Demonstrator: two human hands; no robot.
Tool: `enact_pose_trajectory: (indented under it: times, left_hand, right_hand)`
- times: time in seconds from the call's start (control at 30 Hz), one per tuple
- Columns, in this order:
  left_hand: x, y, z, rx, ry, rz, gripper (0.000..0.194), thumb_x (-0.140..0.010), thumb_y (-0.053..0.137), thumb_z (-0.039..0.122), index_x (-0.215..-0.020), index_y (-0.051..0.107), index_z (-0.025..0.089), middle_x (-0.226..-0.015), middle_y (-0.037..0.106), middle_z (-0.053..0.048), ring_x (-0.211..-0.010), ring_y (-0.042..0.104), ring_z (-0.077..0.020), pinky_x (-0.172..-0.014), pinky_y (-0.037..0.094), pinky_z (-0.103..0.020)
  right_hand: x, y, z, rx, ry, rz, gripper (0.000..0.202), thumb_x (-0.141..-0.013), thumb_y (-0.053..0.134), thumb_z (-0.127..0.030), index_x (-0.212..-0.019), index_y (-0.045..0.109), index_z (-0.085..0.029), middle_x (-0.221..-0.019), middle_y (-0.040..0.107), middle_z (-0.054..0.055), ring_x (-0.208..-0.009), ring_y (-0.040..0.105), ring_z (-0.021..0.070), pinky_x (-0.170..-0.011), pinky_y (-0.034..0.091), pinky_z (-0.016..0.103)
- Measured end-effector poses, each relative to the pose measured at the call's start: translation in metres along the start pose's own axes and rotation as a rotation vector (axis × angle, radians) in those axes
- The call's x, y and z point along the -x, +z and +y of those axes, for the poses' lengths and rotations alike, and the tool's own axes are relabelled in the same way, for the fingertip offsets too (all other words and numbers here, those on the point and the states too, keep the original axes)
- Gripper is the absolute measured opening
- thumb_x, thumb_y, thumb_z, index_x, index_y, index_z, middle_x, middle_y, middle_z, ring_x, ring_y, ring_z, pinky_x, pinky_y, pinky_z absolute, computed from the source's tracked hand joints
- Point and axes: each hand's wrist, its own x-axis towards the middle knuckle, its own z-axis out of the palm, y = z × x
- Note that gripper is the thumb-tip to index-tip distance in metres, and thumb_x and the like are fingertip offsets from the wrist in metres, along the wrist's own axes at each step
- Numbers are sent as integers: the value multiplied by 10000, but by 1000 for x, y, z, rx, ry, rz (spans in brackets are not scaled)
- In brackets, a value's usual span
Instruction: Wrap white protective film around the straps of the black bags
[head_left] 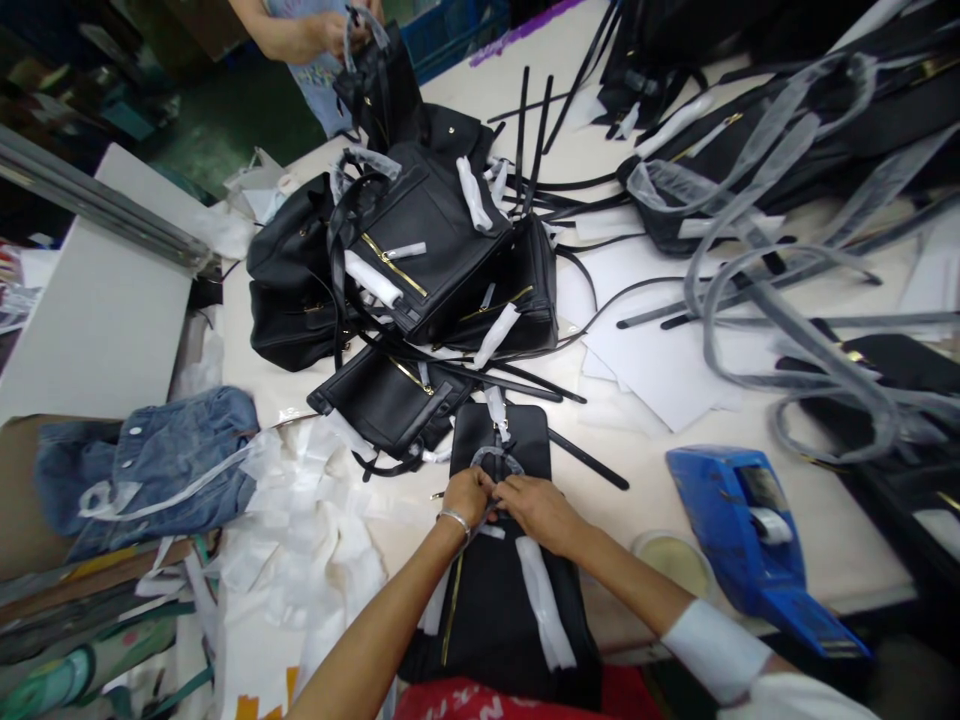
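Note:
A black backpack (pixel 517 610) with a gold side zipper lies on the table's front edge, its flap (pixel 517 430) stretched out away from me. Strips of white wrap (pixel 541 600) cover some of its parts. Its short top handle (pixel 496 460) is wrapped in clear plastic. My left hand (pixel 469 497) is closed at the base of this handle, a bracelet on its wrist. Meeting it from the right, my right hand (pixel 529 508) is closed too, fingertips pinched on the handle's wrapped end. The fingers hide exactly what lies between them.
A pile of black bags (pixel 427 240) stands ahead, with straps spread over white paper sheets (pixel 660 340). A blue tape dispenser (pixel 735 520) is at right, near more bags. Scrap wrap (pixel 307 530) and a denim garment (pixel 165 460) lie left. Another person's hands (pixel 337 32) handle a bag.

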Motion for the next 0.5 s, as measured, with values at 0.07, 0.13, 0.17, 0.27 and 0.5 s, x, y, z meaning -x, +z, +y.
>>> enact_pose_trajectory:
  times: [0.07, 0.13, 0.17, 0.27, 0.5]
  left_hand:
    - [-2, 0, -2, 40, -2, 5, 102, -834, 488, 166, -790, 580, 153, -736, 687, -53, -533, 643, -119, -475, 427, -184]
    - [-4, -1, -4, 83, -11, -3, 116, -845, 486, 195, -790, 579, 152, -706, 676, -50, -518, 633, -122, -470, 425, -190]
    - [-4, -1, -4, 108, -16, -14, 132, -858, 476, 218, -804, 578, 153, -690, 670, -47, -511, 629, -123, -466, 426, -192]
    - [-1, -2, -3, 186, -29, -57, 177, -894, 417, 258, -874, 562, 158, -640, 648, -30, -507, 627, -130, -459, 433, -198]
    - [16, -14, 0, 287, -19, -96, 193, -862, 400, 150, -1028, 497, 134, -636, 622, -14, -552, 610, -131, -508, 432, -214]
  right_hand:
    - [-2, 2, 3, 39, -66, -21, 125, -918, 447, -171, -981, 555, -174, -892, 602, 49, -860, 567, 180, -762, 445, 299]
    - [-3, 2, 5, 73, -126, -35, 118, -915, 446, -159, -965, 553, -162, -892, 602, 56, -848, 563, 182, -757, 449, 303]
    - [-4, 1, 5, 85, -144, -38, 113, -914, 444, -154, -953, 551, -155, -892, 604, 59, -843, 562, 184, -755, 452, 305]
    - [-4, -1, 7, 110, -166, -44, 93, -909, 450, -144, -925, 542, -145, -883, 608, 65, -818, 561, 190, -739, 458, 309]
    - [-4, -1, 10, 109, -94, -52, 128, -873, 437, -64, -886, 533, -147, -859, 610, 67, -819, 572, 196, -722, 456, 299]
